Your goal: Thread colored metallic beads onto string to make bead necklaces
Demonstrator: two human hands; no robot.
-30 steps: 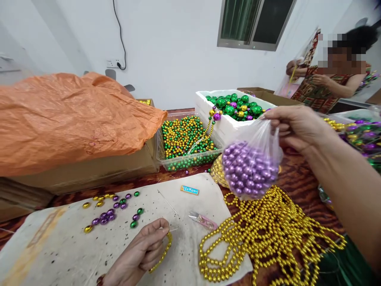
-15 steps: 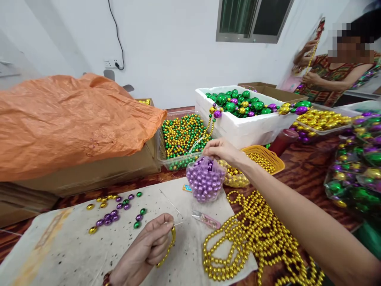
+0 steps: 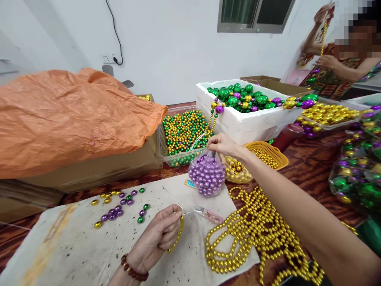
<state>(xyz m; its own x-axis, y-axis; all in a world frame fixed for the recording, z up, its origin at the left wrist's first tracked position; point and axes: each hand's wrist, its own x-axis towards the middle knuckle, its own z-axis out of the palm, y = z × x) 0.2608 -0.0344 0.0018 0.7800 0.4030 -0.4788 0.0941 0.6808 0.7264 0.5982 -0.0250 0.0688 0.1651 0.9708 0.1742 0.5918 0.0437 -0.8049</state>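
My left hand, with a beaded bracelet at the wrist, is closed over the cloth, pinching the end of a short gold bead string; a thin pale thread sticks out past the fingertips. Further off, my right hand grips the gathered top of a clear plastic bag of purple beads. Pink-handled thread snips lie just right of my left hand. Long gold bead strands are heaped below my right forearm. Loose gold, purple and green beads lie on the cloth at left.
Behind the purple bag stands a clear tub of gold and green beads. A white foam box of large beads and a yellow basket are at right. Orange sheeting covers a carton. A person at far right holds a gold strand.
My right hand stays at the bag's neck, and the bag top looks pulled up slightly taller. My left hand has shifted slightly right and up with the gold bead string. The other person's hands have risen.
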